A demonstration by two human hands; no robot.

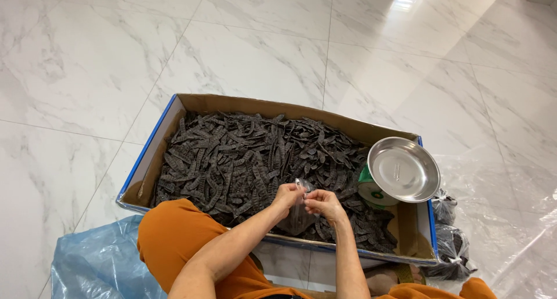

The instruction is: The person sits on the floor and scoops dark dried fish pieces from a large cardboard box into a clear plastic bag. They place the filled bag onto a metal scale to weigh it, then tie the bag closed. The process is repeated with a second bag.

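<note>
Home, polished marble floor (243, 49), pod-filled box (152, 142)

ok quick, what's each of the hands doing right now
Left hand: closed, pinching the top of a small clear plastic bag.
Right hand: closed, pinching the same bag's top from the other side.

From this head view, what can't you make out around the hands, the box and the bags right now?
- Head view: what the left hand and right hand pinch inside the small clear bag; fingers and glare hide it.
- The green-and-white tub: mostly covered by the steel dish.
- Contents of the two black bags: opaque.
- Cardboard box floor: buried under dark dried pods.
- Blue plastic bag: cut off by the bottom edge.
</note>
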